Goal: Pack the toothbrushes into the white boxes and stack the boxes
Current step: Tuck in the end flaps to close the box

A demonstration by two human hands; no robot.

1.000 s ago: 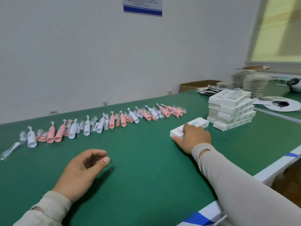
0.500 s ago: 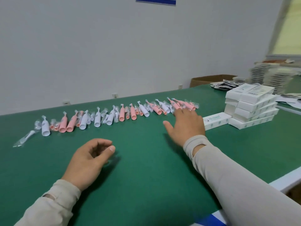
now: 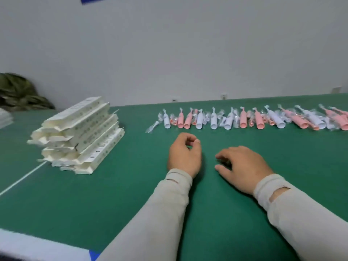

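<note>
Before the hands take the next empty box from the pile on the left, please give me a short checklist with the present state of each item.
1. Left hand holds nothing: ok.
2. Right hand holds nothing: ok.
3. Pile of unfilled white boxes present at the left: ok.
4. Pile straight: not ok, the boxes lie askew.
5. Row of toothbrushes present beyond the hands: ok.
6. Stack of packed boxes in view: not ok.
</note>
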